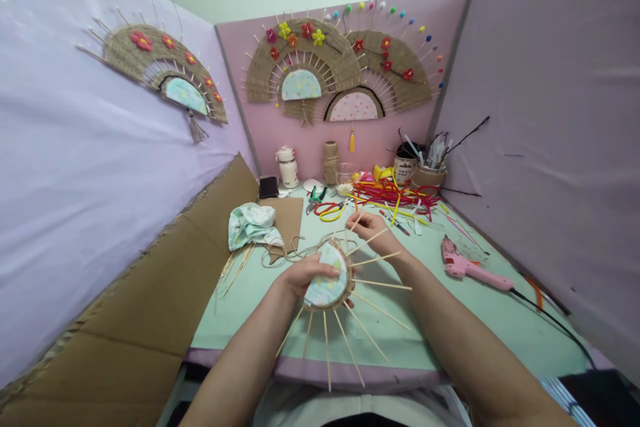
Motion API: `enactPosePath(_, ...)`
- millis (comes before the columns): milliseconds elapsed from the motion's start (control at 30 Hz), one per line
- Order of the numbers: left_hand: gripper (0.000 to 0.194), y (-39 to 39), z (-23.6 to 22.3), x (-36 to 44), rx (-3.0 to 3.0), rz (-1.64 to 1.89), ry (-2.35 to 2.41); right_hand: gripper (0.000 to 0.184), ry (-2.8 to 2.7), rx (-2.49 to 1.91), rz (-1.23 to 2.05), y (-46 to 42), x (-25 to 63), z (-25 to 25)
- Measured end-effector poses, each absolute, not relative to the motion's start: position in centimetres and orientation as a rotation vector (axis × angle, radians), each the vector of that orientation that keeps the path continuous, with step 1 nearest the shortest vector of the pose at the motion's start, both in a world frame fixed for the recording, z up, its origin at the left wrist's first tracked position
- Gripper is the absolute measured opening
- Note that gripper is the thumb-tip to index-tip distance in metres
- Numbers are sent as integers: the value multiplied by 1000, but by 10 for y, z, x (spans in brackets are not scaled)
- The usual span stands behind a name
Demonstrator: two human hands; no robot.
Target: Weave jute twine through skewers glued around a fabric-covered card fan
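My left hand [311,275] grips a half-round fan base [327,287], its thumb lying across the pale green patterned cloth and its fingers underneath. Twine wraps the curved rim, and several thin wooden sticks [381,283] fan outward from it. Beyond the base, my right hand [367,223] is closed in a pinch on the twine, close to the uppermost sticks; the fingertips are partly hidden. Loose twine [287,255] loops across the table left of the base. Patterned cloth [253,223] lies crumpled farther left, beside more loose sticks [237,267].
Scissors [333,212], green-handled pliers [316,197] and red and yellow pipe cleaners [395,193] lie at the back. A pink glue gun [473,269] with a black cord rests on the right. Cardboard [150,287] borders the left. Finished fans [305,47] hang on the back panel.
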State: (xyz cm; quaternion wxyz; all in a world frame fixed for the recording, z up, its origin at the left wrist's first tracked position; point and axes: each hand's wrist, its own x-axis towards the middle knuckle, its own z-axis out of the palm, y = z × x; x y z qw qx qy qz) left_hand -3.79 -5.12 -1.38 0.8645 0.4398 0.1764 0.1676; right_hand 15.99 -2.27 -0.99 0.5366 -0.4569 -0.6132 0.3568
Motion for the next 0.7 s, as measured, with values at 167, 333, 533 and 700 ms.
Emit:
enactPosePath(167, 49, -55, -18, -35, 963, 269, 321, 19, -1488, -1012, 811, -27, 143, -15)
enactPosePath(333, 57, -55, -21, -32, 958, 275, 281, 18, -1446, -1027, 790, -28, 143, -15)
enactPosePath(533, 54, -59, -17, -29, 930, 292, 271, 17, -1405, -1009, 821, -28, 143, -15)
enactPosePath(700, 46, -58, -16, -29, 929, 324, 254, 19, -1396, -1036, 793, -27, 145, -14)
